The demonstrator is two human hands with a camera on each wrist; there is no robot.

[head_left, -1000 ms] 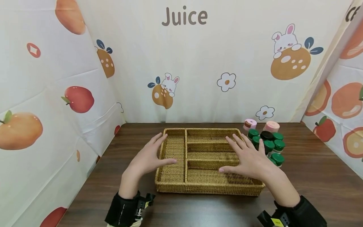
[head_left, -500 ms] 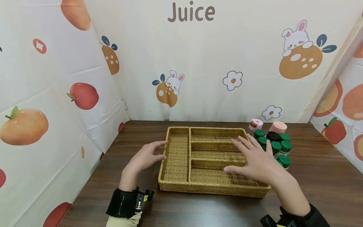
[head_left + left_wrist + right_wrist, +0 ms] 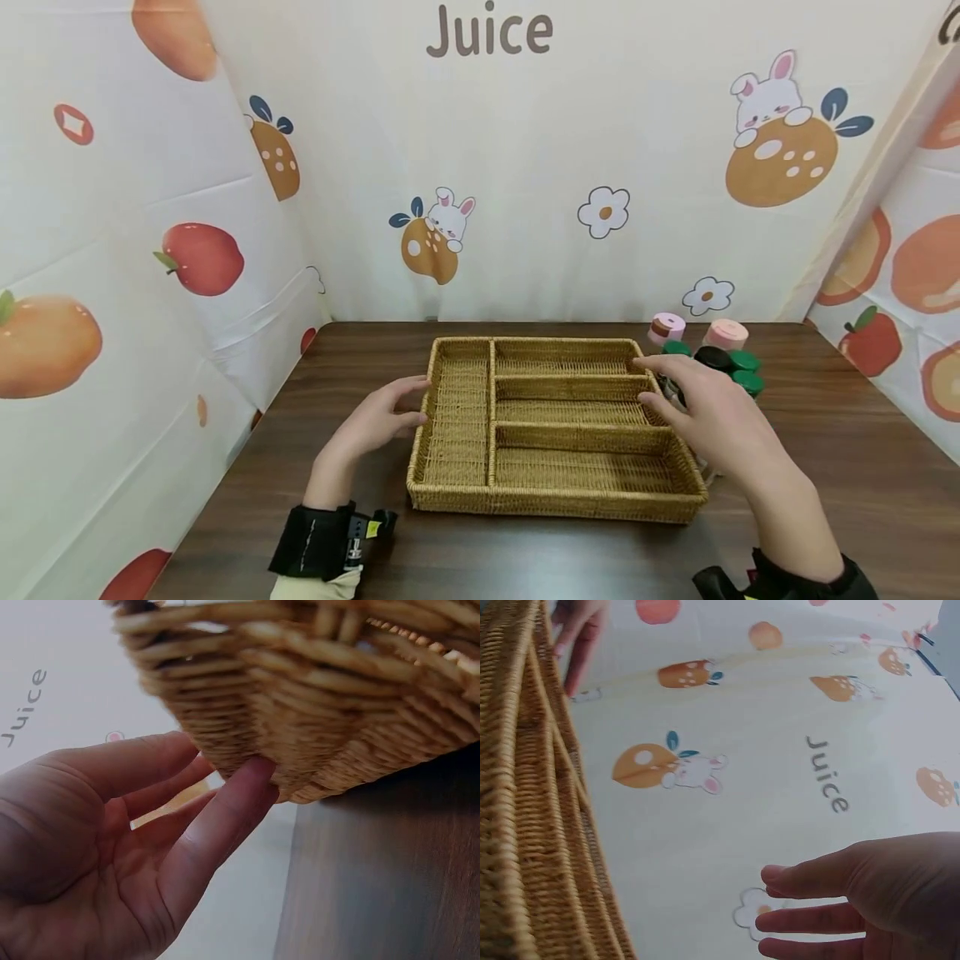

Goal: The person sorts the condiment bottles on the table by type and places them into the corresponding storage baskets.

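Here a dark wood-grain counter (image 3: pixel 825 467) fills the lower half of the head view, closed in on three sides by cream cloth walls printed with oranges, apples, rabbits and flowers; the word "Juice" (image 3: pixel 489 33) sits at the top centre of the back wall.

A woven basket tray (image 3: pixel 555 500) lies at the centre of the frame, split into one long compartment on its left side and three stacked compartments to the right of it.

The left hand (image 3: pixel 375 421) is at centre left, fingers straight and relaxed; in the left wrist view a fingertip touches the outer weave of the tray's left wall low down. The right hand (image 3: pixel 712 412) hovers at centre right over the tray's right rim, fingers spread and holding nothing; whether it touches the rim cannot be told.

Just beyond the right hand, in the right middle of the frame, stands a cluster of small jars: several with green lids (image 3: pixel 746 382), one with a black lid (image 3: pixel 711 357), and two pink-topped ones (image 3: pixel 725 333) nearest the back wall. The right hand covers the nearer jars. A dark wrist strap (image 3: pixel 315 542) shows at lower left.
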